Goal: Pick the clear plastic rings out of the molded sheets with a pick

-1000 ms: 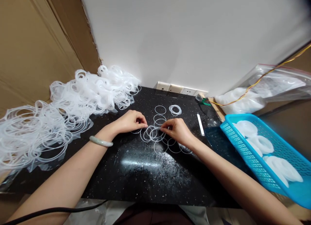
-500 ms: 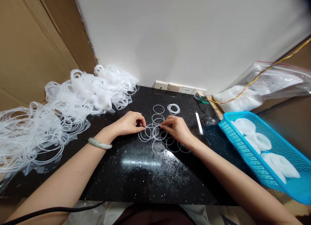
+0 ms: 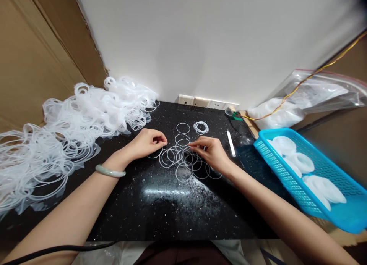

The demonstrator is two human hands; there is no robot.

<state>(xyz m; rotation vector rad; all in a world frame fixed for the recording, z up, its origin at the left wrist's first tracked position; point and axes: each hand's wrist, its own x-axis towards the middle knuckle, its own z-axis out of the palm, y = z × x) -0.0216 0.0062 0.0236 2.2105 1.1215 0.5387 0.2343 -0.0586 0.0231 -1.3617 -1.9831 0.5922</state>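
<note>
Thin translucent plastic rings (image 3: 184, 181) lie overlapping in a loose cluster on the black speckled tabletop (image 3: 129, 215). At the cluster's left side my left hand (image 3: 149, 144) is closed in a pinch, with a pale bangle (image 3: 110, 171) on its wrist. One ring (image 3: 155, 157) shows partly beneath this hand, its upper edge hidden by the fingers. My right hand (image 3: 210, 152) pinches the edge of a ring over the cluster's right part, and its palm hides some rings. Behind the hands lies a small stack of rings (image 3: 201, 128), beside a single ring (image 3: 183, 128).
A large heap of white rings on plastic bags (image 3: 94, 120) runs along the left. A white pen-like tool (image 3: 231, 143) lies at the right, near a blue basket (image 3: 286, 173) with bundled rings. Wall sockets (image 3: 200, 101) and a bulging clear bag (image 3: 278, 112) are at the back.
My left hand has moved left, away from the right hand, and a ring now shows under it, left of the cluster. My right hand stays nearly in place. The view has shifted slightly.
</note>
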